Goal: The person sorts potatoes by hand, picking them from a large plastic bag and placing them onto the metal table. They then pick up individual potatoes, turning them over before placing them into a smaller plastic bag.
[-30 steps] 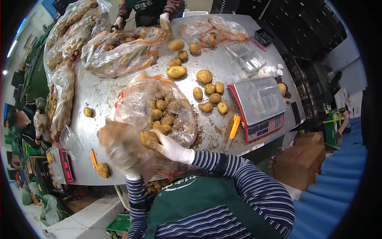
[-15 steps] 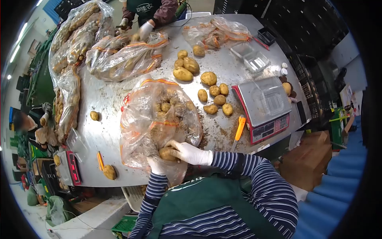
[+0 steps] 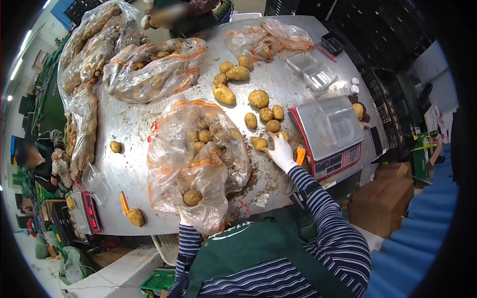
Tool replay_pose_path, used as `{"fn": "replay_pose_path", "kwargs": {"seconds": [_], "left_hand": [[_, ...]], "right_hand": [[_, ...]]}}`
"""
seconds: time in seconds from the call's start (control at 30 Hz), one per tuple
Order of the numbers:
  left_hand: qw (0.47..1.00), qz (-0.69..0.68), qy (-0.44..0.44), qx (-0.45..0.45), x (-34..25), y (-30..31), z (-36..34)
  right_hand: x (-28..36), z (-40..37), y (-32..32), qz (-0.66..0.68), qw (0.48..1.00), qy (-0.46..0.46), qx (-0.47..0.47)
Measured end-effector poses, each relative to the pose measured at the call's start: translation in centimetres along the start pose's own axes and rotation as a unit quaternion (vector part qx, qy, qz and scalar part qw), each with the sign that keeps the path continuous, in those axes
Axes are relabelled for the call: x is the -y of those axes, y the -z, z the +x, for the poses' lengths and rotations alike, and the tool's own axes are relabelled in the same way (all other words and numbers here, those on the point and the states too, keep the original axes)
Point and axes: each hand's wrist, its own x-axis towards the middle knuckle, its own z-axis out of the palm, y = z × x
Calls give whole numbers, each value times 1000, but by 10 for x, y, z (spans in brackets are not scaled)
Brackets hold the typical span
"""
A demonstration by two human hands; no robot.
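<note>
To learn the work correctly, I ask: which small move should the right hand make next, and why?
Perhaps close the right hand on the potato just to its left: the hand looks open, and this potato lies right at its opening.

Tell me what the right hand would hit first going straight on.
The right hand would probably meet the cluster's nearest potato, just off its fingers; depth is unclear, so they may be touching.

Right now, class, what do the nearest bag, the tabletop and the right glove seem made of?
Nearest bag: clear, glossy plastic film, by its wrinkles and glare. Tabletop: probably smooth metal, given grey sheen. Right glove: perhaps matte rubber, fitting snugly.
</note>
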Motion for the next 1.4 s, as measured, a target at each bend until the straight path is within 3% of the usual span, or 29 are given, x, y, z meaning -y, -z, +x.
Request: {"fn": "replay_pose_path", "kwargs": {"seconds": [0.03,0.1,0.17,0.23,0.3,0.37,0.5,0.57,0.67,0.83,0.9,1.03,1.1,1.2,1.3,1.37,1.4], "left_hand": [[1000,0,-1,0,-1,3,1],[1000,3,4,-6,-1,5,1],[1000,6,7,-10,1,8,-1],[1000,6,12,-12,3,12,-4],[1000,6,17,-17,6,16,-9],[999,2,23,-25,10,22,-15],[999,-1,26,-32,14,30,-21],[999,-1,22,-31,13,34,-21],[999,-6,22,-35,14,40,-22],[998,1,23,-55,18,47,-29],[998,5,26,-65,19,45,-31],[995,3,29,-91,21,43,-35],[994,-1,31,-101,22,44,-34],[993,-7,35,-113,23,46,-34],[992,-21,47,-115,18,30,-31],[994,-12,31,-105,11,18,-24],[993,-9,43,-106,10,28,-23]], "right_hand": [[-4,1,-8,2,1000,20,1],[10,15,-18,-29,994,37,99],[24,23,-36,40,995,5,86],[37,39,-46,0,997,54,49],[38,63,-66,70,996,50,26],[44,93,-74,-15,987,125,-101],[71,133,-61,135,988,55,-57],[76,153,-62,172,973,102,-117],[96,189,-62,128,968,102,-190],[132,241,-66,25,988,91,-119],[141,255,-84,6,983,147,-106],[158,270,-125,43,986,116,-113],[154,285,-153,-72,992,90,-57],[152,292,-160,-139,976,154,-58],[146,293,-143,-202,964,141,-97],[144,267,-98,-29,990,123,-54],[127,253,-95,72,978,169,-102]]}}
